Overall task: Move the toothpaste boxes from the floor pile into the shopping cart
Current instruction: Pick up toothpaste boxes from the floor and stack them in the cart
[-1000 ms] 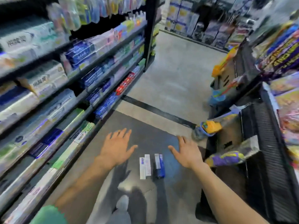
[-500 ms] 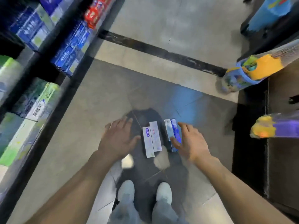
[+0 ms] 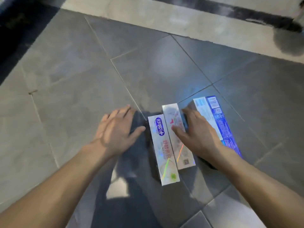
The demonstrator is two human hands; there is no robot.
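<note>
Hands (image 3: 115, 129) apparently flat beside shiny white and blue toothpaste boxes (image 3: 162, 148).

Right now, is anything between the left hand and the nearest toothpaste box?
Nothing visible. The left hand hovers open over bare floor tile just left of the white box with the purple logo, thumb toward it.

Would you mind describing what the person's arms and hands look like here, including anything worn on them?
Both forearms are bare as far as the frame shows: no sleeves in view. The left hand and right hand wear no gloves, and no rings, watch or bracelet show on the fingers or wrists. A shadow falls across the left wrist.
</note>
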